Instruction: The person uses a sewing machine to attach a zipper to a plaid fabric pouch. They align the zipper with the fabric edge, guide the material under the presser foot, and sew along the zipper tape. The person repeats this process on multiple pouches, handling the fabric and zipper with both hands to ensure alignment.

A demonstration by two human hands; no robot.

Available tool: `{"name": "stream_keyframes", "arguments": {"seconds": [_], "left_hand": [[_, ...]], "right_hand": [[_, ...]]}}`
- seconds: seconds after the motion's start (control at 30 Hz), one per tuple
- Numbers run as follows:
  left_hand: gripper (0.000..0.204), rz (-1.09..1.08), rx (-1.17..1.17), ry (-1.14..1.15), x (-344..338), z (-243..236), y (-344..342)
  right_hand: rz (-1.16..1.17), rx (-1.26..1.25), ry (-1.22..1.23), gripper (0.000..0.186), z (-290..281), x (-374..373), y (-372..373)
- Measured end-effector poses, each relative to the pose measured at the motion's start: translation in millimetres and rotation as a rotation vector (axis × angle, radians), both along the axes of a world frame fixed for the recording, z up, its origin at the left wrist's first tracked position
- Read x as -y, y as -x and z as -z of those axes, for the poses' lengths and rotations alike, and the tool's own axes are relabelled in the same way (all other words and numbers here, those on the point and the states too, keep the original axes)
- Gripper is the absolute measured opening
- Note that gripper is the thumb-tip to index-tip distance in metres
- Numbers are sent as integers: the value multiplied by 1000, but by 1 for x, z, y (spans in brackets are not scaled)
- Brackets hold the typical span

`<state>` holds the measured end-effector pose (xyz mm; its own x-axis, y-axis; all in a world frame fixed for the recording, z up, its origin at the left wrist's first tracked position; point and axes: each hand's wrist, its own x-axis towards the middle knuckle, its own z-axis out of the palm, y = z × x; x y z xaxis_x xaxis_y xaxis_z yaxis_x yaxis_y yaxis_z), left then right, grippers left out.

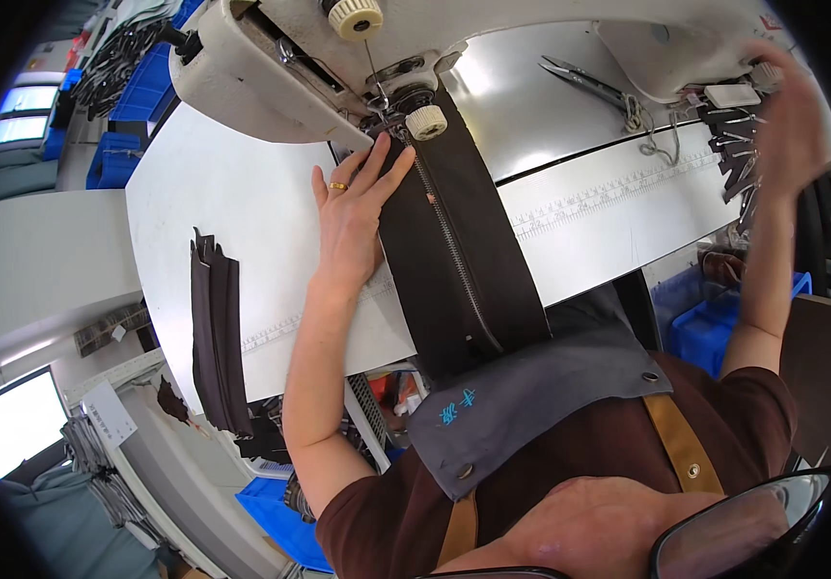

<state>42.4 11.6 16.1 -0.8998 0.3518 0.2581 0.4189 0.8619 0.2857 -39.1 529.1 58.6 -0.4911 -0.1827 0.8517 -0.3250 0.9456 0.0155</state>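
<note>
A dark fabric strip with a metal zipper (449, 241) runs from beneath the sewing machine's (271, 87) needle area down over the table's near edge. My left hand (353, 212), with a gold ring, lies on the strip's left edge with fingers spread, the fingertips close to the presser foot (398, 125). Up at the right, my right hand (792, 135) is raised beside the machine's far right part. It is blurred, but its fingers look stretched out and nothing shows in them. Whatever lies under the left palm is hidden.
Folded dark strips (216, 338) lie on the white table (261, 222) at left. Thread snips (584, 82) tied to a grey cord rest on the metal bed. Zipper pulls on dark pieces (739, 159) sit far right. Blue bins (700, 328) stand below.
</note>
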Motion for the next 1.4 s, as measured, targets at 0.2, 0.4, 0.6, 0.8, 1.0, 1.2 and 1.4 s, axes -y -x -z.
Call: {"name": "stream_keyframes", "arguments": {"seconds": [0.2, 0.4, 0.6, 0.8, 1.0, 1.2, 1.4], "left_hand": [[52, 20, -28, 30, 1, 5, 3], [54, 31, -31, 9, 1, 5, 2], [55, 26, -33, -7, 1, 4, 2], [55, 26, -28, 4, 2, 4, 1], [55, 24, -22, 6, -1, 2, 2], [54, 0, -35, 34, 0, 7, 1], [51, -21, 1, 75, 0, 4, 3]], "right_hand": [[-795, 944, 257, 29, 42, 310, 5], [-650, 808, 500, 20, 54, 342, 12], [-641, 561, 451, 19, 62, 335, 11], [-867, 1113, 878, 16, 48, 330, 9], [-872, 915, 620, 19, 61, 329, 24], [-657, 650, 450, 16, 67, 347, 18], [-499, 769, 351, 12, 57, 353, 15]]}}
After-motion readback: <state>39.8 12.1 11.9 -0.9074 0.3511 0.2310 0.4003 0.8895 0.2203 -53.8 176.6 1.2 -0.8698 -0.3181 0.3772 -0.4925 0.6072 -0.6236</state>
